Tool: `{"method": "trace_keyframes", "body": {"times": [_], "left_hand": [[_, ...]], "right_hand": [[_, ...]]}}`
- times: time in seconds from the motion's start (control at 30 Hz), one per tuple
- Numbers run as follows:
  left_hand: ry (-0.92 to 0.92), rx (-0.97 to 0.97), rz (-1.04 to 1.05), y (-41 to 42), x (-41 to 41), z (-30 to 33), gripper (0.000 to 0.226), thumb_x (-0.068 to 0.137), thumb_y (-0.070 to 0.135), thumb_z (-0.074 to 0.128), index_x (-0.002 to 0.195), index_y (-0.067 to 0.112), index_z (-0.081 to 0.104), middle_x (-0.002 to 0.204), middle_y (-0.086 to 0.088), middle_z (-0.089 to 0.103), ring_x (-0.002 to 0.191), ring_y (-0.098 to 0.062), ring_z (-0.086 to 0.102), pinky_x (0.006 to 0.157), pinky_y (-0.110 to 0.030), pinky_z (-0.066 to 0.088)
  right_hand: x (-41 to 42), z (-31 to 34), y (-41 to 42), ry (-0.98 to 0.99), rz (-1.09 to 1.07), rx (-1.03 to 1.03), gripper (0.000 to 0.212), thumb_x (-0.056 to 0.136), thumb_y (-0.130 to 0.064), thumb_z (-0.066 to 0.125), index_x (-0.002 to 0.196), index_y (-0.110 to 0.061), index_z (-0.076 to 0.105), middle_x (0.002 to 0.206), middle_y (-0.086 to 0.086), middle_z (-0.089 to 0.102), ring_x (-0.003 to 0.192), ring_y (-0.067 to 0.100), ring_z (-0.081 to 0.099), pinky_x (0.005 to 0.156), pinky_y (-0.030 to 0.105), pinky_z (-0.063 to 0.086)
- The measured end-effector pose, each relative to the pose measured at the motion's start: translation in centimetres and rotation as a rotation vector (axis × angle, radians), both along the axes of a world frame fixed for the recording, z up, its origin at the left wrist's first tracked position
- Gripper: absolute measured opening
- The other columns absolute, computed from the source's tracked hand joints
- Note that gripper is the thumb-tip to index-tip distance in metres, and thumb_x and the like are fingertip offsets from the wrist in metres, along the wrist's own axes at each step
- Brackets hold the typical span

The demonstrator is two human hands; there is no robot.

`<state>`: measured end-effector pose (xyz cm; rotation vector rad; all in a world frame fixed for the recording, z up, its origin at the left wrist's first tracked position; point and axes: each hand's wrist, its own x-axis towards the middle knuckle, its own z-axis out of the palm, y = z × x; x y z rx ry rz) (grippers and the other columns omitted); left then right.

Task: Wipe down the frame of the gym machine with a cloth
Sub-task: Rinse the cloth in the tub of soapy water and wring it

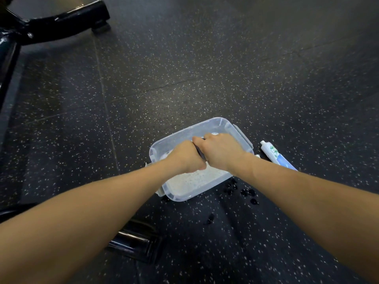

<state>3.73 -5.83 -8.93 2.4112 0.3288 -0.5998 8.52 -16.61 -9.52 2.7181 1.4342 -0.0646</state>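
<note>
Clear plastic tub (235, 128) of cloudy white water sits on the speckled floor (184, 68). Directly above it, the left hand (187, 156) and right hand (220, 151) are fisted side by side round a dark cloth (200, 153). Just right of the tub lies a white tube (274, 155); far left of it stands the black machine frame (61, 19).

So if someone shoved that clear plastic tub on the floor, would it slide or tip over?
The clear tub would probably slide rather than tip: it is wide and shallow and sits flat on the floor. The foamy liquid inside would likely slosh, and its low walls suggest some could spill. Dark wet-looking spots beside it hint the floor there may be slick.
</note>
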Motion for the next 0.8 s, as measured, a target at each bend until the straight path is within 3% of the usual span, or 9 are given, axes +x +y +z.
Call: {"method": "trace_keyframes", "body": {"times": [0.1, 0.23, 0.33, 0.43, 0.5, 0.6, 0.8], "left_hand": [[-0.149, 0.118, -0.039, 0.4, -0.4, -1.1, 0.014, 0.081, 0.009, 0.053, 0.068, 0.013, 0.049, 0.065, -0.003, 0.057, 0.063, -0.022, 0.055, 0.048, -0.026, 0.038], [-0.237, 0.2, -0.094, 1.0, -0.6, -1.8, 0.008, 0.081, 0.01, 0.05, 0.082, 0.012, 0.057, 0.075, -0.006, 0.066, 0.072, -0.026, 0.063, 0.062, -0.036, 0.053], [-0.255, 0.259, -0.152, 1.4, -0.7, -1.5, 0.009, 0.081, 0.008, 0.05, 0.076, 0.015, 0.053, 0.074, -0.004, 0.064, 0.071, -0.026, 0.062, 0.054, -0.029, 0.042], [-0.286, 0.343, -0.217, 1.7, -0.5, -0.7, 0.008, 0.083, 0.008, 0.049, 0.086, 0.016, 0.05, 0.078, -0.002, 0.058, 0.07, -0.024, 0.054, 0.055, -0.028, 0.034], [-0.33, 0.37, -0.243, 1.9, -0.2, -0.3, 0.011, 0.084, 0.009, 0.05, 0.088, 0.018, 0.043, 0.081, -0.004, 0.058, 0.074, -0.027, 0.055, 0.057, -0.03, 0.033], [-0.384, 0.395, -0.265, 2.2, 0.1, -0.2, 0.012, 0.085, 0.008, 0.049, 0.097, 0.012, 0.049, 0.094, -0.01, 0.066, 0.083, -0.032, 0.061, 0.058, -0.031, 0.035], [-0.414, 0.395, -0.289, 2.2, 0.2, 0.2, 0.019, 0.085, 0.008, 0.05, 0.104, 0.009, 0.05, 0.097, -0.01, 0.066, 0.085, -0.032, 0.062, 0.059, -0.031, 0.036]], "right_hand": [[-0.5, 0.2, 0.4, 0.108, -0.142, -0.039, 0.035, 0.084, -0.012, 0.054, 0.119, -0.015, 0.049, 0.104, 0.006, 0.064, 0.096, 0.029, 0.06, 0.063, 0.033, 0.034], [-1.0, 0.4, 0.9, 0.259, -0.268, 0.021, 0.022, 0.081, -0.01, 0.054, 0.103, -0.012, 0.06, 0.09, 0.005, 0.064, 0.088, 0.027, 0.06, 0.058, 0.028, 0.037], [-1.1, 0.2, 1.2, 0.387, -0.364, 0.081, 0.007, 0.078, -0.007, 0.054, 0.08, -0.014, 0.054, 0.067, -0.003, 0.049, 0.074, 0.024, 0.054, 0.049, 0.024, 0.033], [-0.9, -0.4, 1.3, 0.502, -0.441, 0.189, 0.018, 0.073, -0.005, 0.053, 0.063, -0.016, 0.042, 0.062, 0.001, 0.049, 0.07, 0.026, 0.054, 0.052, 0.026, 0.035], [-0.6, -0.7, 1.3, 0.563, -0.505, 0.288, 0.02, 0.07, -0.003, 0.054, 0.059, -0.014, 0.042, 0.058, 0.004, 0.05, 0.063, 0.026, 0.054, 0.05, 0.026, 0.034], [-0.4, -0.8, 1.4, 0.624, -0.559, 0.356, 0.025, 0.069, -0.001, 0.056, 0.053, -0.012, 0.039, 0.049, 0.003, 0.044, 0.048, 0.018, 0.044, 0.046, 0.024, 0.029], [-0.5, -0.3, 1.2, 0.715, -0.637, 0.452, 0.032, 0.067, 0.003, 0.06, 0.053, -0.014, 0.036, 0.05, 0.001, 0.039, 0.046, 0.015, 0.036, 0.044, 0.021, 0.023]]}}
